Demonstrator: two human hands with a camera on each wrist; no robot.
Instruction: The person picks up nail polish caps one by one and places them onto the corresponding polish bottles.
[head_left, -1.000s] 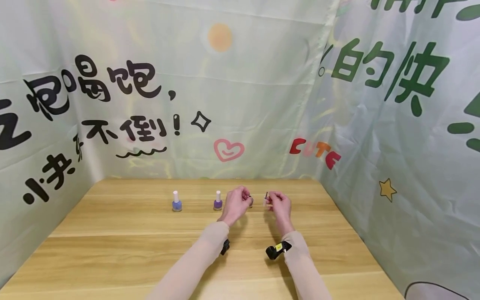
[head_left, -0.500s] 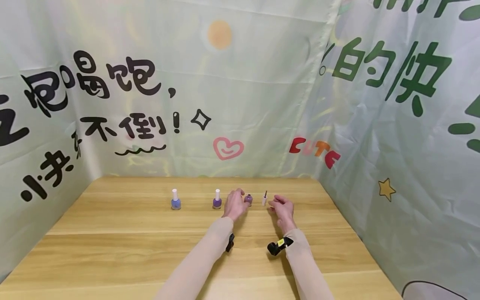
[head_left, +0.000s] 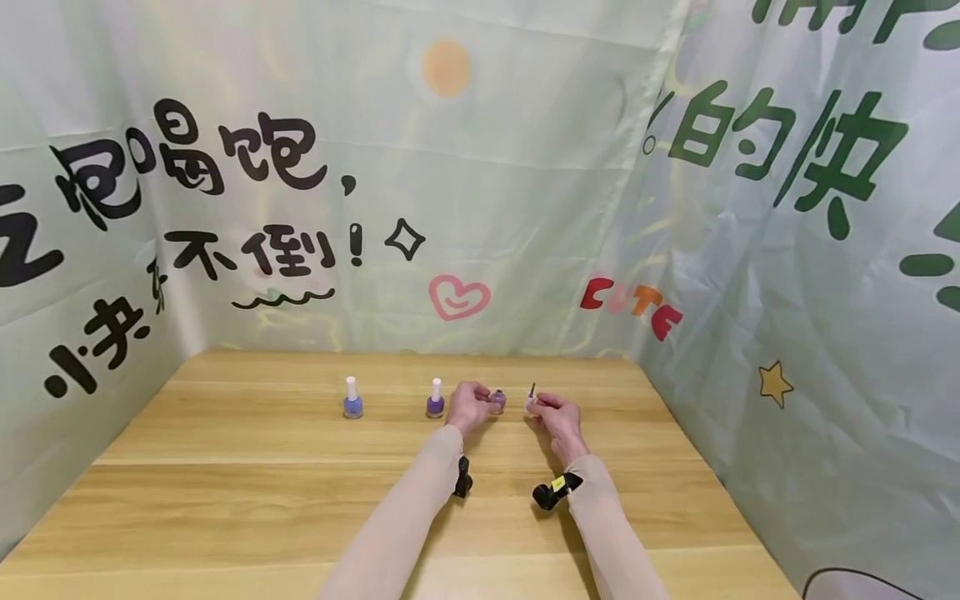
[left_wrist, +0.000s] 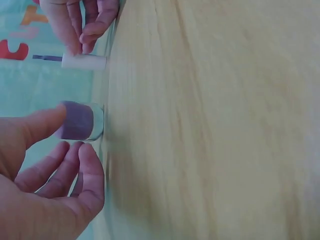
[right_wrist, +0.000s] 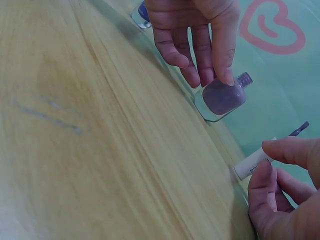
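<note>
An uncapped nail polish bottle (head_left: 499, 400) of mauve polish stands on the table, its bare threaded neck (right_wrist: 245, 79) showing in the right wrist view. My left hand (head_left: 469, 405) holds it from the left, thumb on one side and fingertips on the other. To its right, the white brush cap (right_wrist: 254, 163) stands upside down on the table, its dark brush (right_wrist: 300, 128) pointing up. My right hand (head_left: 559, 418) pinches this cap between thumb and fingers. The two pieces are apart, with a small gap between them.
Left of my left hand stands a capped purple nail polish bottle (head_left: 435, 407). Farther left is a capped blue one (head_left: 352, 407). The wooden table (head_left: 262, 500) ends at a printed cloth backdrop (head_left: 525, 208) at the back and sides.
Half a second ago my right hand was off the cap, which stood alone; now it pinches the cap again. My left hand has closed in on the mauve bottle.
</note>
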